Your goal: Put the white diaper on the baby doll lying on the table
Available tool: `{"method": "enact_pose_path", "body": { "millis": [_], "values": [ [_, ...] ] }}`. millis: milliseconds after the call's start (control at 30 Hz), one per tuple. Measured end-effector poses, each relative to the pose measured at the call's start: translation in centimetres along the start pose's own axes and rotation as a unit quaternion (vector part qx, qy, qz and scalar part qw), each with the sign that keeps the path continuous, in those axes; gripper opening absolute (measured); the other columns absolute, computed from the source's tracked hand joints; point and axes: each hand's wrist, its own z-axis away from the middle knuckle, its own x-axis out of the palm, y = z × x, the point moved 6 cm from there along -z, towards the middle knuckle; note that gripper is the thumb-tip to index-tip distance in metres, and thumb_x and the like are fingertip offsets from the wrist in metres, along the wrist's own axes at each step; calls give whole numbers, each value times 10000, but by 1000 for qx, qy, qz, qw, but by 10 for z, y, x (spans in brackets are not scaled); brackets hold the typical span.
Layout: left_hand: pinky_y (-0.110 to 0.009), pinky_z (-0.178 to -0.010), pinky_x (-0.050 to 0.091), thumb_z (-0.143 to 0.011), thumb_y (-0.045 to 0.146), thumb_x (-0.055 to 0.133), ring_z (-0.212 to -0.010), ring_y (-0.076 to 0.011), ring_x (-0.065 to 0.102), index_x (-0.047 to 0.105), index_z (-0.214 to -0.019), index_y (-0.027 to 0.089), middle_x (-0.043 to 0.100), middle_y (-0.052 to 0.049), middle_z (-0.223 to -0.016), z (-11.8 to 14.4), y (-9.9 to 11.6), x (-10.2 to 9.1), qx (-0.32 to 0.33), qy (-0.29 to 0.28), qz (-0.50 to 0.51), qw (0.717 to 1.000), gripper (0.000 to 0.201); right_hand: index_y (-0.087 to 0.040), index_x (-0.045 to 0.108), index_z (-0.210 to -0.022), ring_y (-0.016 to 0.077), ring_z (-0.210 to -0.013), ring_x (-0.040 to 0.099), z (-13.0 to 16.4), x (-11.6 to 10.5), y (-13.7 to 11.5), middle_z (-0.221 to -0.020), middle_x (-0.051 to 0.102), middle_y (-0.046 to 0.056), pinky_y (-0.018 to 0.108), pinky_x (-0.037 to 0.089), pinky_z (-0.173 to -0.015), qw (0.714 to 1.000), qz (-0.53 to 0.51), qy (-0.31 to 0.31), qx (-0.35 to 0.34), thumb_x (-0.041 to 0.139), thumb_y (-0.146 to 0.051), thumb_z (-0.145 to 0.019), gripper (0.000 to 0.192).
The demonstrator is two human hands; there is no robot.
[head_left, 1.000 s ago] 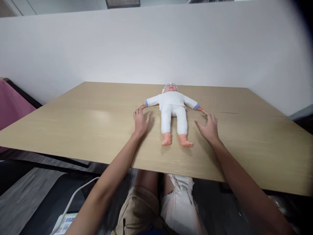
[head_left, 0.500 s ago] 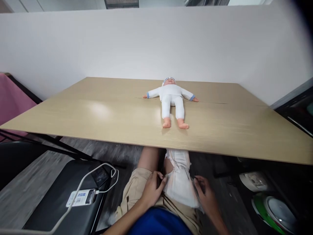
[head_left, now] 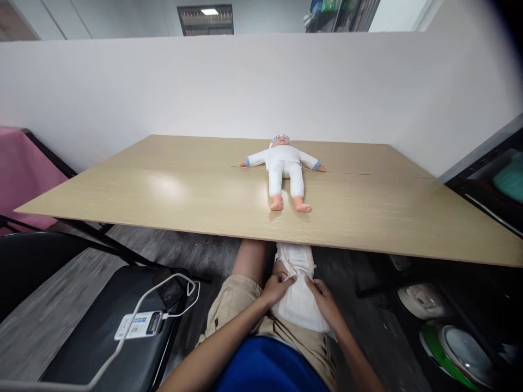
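A baby doll [head_left: 285, 171] in a white suit and cap lies face up on the wooden table [head_left: 183, 196], arms spread, feet toward me. Below the table edge, a white diaper [head_left: 299, 296] rests on my lap. My left hand [head_left: 277, 287] grips its upper left part. My right hand [head_left: 322, 296] holds its right side. Both hands are under the table's front edge, well apart from the doll.
A black chair [head_left: 102, 332] at the lower left carries a power bank [head_left: 139, 325] with a white cable. A pink cloth [head_left: 24, 174] hangs at far left. Bowls and dishes [head_left: 449, 337] sit low on the right. A white partition wall backs the table.
Both hands left the tabletop beside the doll and dropped to my lap, where they took hold of the diaper and then slid up it. The doll has not moved.
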Motion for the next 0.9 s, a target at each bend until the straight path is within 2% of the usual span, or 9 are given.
{"method": "enact_pose_path", "body": {
  "millis": [100,200,400,500,600,700,800,900],
  "values": [
    [-428,-975,562,-462,903,891,-990,-331,756,688,-802,185,782,-118,-933,3,2,5,-12,-22,57,998,819,-225,731,-855,333,-954,750,0,10,-7,-856,784,37,401,586,-869,999,-25,-34,8,807,-886,-649,696],
    [-446,-948,588,-409,883,926,-922,-326,772,737,-870,142,798,-149,-940,16,5,7,-28,-53,109,992,893,-223,730,-856,336,-946,766,9,18,-15,-893,804,56,407,603,-854,997,-46,-61,14,829,-860,-654,676],
    [-404,-999,597,-559,687,1013,-1072,-327,791,763,-1106,146,824,-159,-1139,71,26,2,-21,-67,187,980,809,-224,740,-943,340,-883,797,56,22,-42,-934,831,84,438,636,-808,989,-105,-99,34,882,-785,-675,638],
    [-401,-978,616,-635,614,1023,-1058,-318,802,747,-1235,185,828,-137,-1166,116,55,2,9,-84,219,972,788,-240,757,-1126,370,-986,813,90,15,-59,-1085,850,109,480,662,-852,985,-124,-109,46,894,-730,-728,646],
    [-429,-988,629,-802,561,952,-1076,-307,804,694,-1412,261,819,-115,-1233,168,97,5,58,-133,220,965,727,-305,738,-1321,410,-1178,785,125,-3,-80,-1290,824,112,534,669,-946,988,-117,-84,45,913,-681,-739,715],
    [-436,-1061,610,-931,515,858,-1166,-288,782,651,-1487,375,806,-71,-1289,205,134,3,90,-160,199,963,610,-390,713,-1426,416,-1284,744,149,-16,-115,-1388,790,80,563,649,-1035,992,-98,-75,-7,889,-636,-791,704],
    [-434,-1125,581,-958,533,818,-1253,-284,744,694,-1420,421,789,-44,-1322,211,159,-5,124,-132,165,969,491,-433,714,-1436,413,-1260,751,153,-15,-154,-1381,789,70,566,660,-1025,992,-61,-75,-81,865,-599,-827,649],
    [-449,-1193,533,-936,553,829,-1351,-307,689,724,-1367,400,755,-45,-1390,194,169,-16,163,-70,132,975,470,-415,694,-1451,395,-1237,764,139,0,-177,-1372,792,76,552,669,-1015,988,-53,-87,-119,859,-570,-848,644]
  ]
}}
